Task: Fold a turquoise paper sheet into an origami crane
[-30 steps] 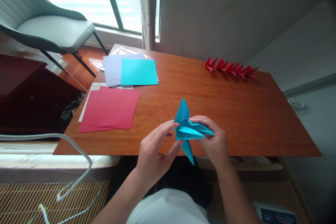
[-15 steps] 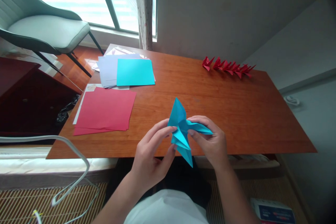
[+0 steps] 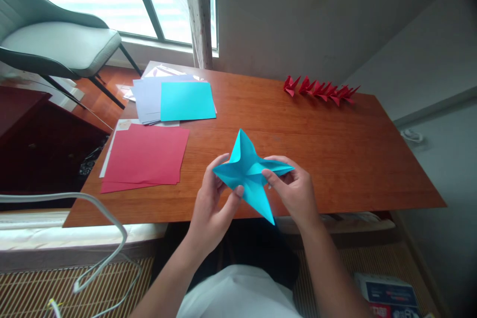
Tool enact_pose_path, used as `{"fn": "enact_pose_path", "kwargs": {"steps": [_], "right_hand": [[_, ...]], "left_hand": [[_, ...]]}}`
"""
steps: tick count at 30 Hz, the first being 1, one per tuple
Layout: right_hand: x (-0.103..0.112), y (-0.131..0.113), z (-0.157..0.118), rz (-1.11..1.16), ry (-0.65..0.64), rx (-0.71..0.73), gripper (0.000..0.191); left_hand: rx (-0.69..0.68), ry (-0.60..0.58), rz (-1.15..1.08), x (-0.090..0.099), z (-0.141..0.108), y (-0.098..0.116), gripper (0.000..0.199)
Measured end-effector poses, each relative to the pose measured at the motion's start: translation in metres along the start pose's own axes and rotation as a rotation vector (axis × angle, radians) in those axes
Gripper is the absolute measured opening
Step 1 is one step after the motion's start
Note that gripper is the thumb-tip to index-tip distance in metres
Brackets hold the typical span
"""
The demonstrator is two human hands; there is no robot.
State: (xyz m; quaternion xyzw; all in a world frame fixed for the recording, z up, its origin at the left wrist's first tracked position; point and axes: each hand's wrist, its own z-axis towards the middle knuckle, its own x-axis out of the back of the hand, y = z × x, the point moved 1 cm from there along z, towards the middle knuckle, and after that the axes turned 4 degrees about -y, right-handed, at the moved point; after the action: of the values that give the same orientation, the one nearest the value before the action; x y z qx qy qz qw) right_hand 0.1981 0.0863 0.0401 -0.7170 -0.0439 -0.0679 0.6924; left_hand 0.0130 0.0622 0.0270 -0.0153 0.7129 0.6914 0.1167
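A blue folded paper (image 3: 246, 168) is spread into a four-pointed star above the front part of the table. My left hand (image 3: 216, 203) pinches its left side, with the thumb on the lower edge and the fingers behind the left point. On the other side my right hand (image 3: 296, 189) grips the right point, thumb on top and fingers behind. Several red folded paper figures (image 3: 324, 90) stand in a row at the table's back right.
Red paper sheets (image 3: 145, 154) lie at the table's left, behind them a blue sheet (image 3: 188, 101) on white papers (image 3: 146, 99). A white cable (image 3: 100, 203) loops at the lower left. A chair (image 3: 59, 47) stands beyond the wooden table (image 3: 354, 159).
The blue paper has opened from a narrower folded shape into a flatter four-pointed star. My left hand has shifted its hold to the left point, and the view has moved slightly.
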Motion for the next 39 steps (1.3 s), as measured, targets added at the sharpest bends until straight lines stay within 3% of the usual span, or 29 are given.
{"fn": "enact_pose_path", "kwargs": {"steps": [3, 8, 11, 13, 16, 19, 30, 39], "right_hand": [[-0.003, 0.005, 0.0, 0.056, 0.044, 0.0, 0.027], [-0.013, 0.011, -0.002, 0.182, 0.128, -0.005, 0.028], [-0.023, 0.009, -0.004, 0.201, 0.175, -0.01, 0.03], [-0.028, 0.006, -0.007, 0.177, 0.198, -0.013, 0.033], [-0.033, 0.001, -0.01, 0.124, 0.227, 0.011, 0.033], [-0.034, -0.002, -0.012, 0.077, 0.247, 0.032, 0.033], [-0.033, -0.004, -0.022, -0.18, 0.213, 0.106, 0.022], [-0.02, -0.019, -0.021, -0.339, 0.13, 0.129, 0.02]], "left_hand": [[0.062, 0.006, -0.198, -0.002, 0.002, -0.003, 0.061], [0.19, 0.099, -0.591, -0.015, -0.003, -0.014, 0.044], [0.312, 0.009, -0.499, -0.032, -0.009, -0.023, 0.039], [0.329, 0.014, -0.51, -0.044, -0.01, -0.028, 0.037], [0.313, 0.156, -0.605, -0.057, -0.005, -0.029, 0.026], [0.287, 0.227, -0.654, -0.063, 0.002, -0.026, 0.026], [0.317, 0.218, -0.772, -0.064, 0.009, -0.023, 0.035], [0.282, 0.196, -0.79, -0.056, 0.011, -0.022, 0.024]]}}
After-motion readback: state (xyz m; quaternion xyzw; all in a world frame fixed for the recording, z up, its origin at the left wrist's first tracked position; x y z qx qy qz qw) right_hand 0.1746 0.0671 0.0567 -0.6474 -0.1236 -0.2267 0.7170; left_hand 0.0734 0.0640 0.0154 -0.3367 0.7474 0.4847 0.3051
